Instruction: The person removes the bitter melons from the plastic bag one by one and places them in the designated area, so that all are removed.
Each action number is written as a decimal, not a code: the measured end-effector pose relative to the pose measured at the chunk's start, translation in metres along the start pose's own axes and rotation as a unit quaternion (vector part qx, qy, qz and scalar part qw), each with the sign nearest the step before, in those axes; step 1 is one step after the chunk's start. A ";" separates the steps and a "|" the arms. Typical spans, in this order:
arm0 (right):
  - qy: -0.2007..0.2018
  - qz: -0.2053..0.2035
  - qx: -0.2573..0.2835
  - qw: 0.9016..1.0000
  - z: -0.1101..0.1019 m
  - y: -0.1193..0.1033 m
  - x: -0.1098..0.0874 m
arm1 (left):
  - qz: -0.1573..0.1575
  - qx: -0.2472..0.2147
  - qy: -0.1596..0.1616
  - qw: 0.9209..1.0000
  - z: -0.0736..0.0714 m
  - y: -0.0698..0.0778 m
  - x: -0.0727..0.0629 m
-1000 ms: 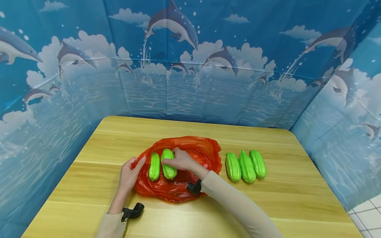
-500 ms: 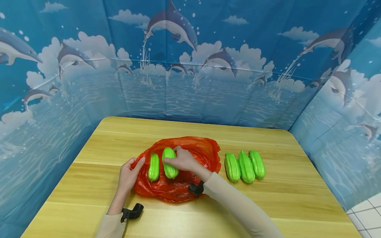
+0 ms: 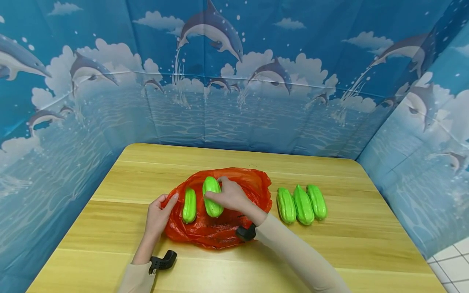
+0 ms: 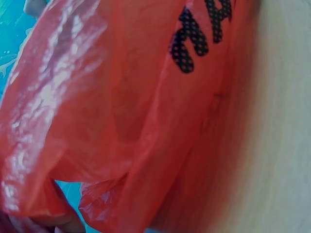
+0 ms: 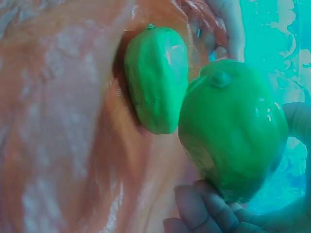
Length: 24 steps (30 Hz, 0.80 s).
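A red plastic bag (image 3: 253,177) lies spread on the table with its mouth wide. My left hand (image 3: 158,213) pinches the bag's left rim between thumb and fingers. In my right hand (image 3: 231,196) is a glossy green papaya (image 3: 213,199), gripped from its right side over the bag. The right wrist view has this held papaya (image 5: 233,126) large in front, with fingers curled beneath it. A second green papaya (image 3: 189,205) lies inside the bag at the left, near my left hand. In the left wrist view the bag (image 4: 97,107) fills most of the picture, black lettering on it.
To the right of the bag, three more green papayas (image 3: 302,205) lie side by side on the wooden table (image 3: 366,244). A blue dolphin-print curtain (image 3: 234,118) hangs behind the table and along both sides.
My right hand has raised the papaya and moved it slightly right and away from the one in the bag. My left hand stays on the rim.
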State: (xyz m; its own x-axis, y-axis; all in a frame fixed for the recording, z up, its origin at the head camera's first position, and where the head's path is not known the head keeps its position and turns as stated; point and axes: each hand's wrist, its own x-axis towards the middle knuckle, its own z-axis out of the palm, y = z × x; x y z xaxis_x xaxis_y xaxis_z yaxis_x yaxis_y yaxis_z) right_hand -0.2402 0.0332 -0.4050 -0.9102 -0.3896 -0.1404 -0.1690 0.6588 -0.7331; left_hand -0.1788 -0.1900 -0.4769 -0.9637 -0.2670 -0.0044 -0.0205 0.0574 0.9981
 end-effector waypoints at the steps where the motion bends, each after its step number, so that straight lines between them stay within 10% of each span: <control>1: 0.004 -0.002 0.002 1.000 -0.001 -0.001 -0.001 | 0.001 -0.001 0.001 1.000 0.000 0.000 0.000; 24: 0.073 -0.018 0.025 0.997 -0.019 0.003 -0.010 | 0.002 0.003 -0.004 1.000 0.001 -0.001 -0.001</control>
State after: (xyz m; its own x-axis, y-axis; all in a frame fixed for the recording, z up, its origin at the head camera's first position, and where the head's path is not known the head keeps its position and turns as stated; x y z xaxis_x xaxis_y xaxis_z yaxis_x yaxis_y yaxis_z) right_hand -0.2390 0.0508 -0.3930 -0.9496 -0.3129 -0.0181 -0.1871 0.6123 -0.7681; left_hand -0.1785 -0.1889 -0.4777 -0.9657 -0.2596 -0.0008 -0.0181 0.0640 0.9978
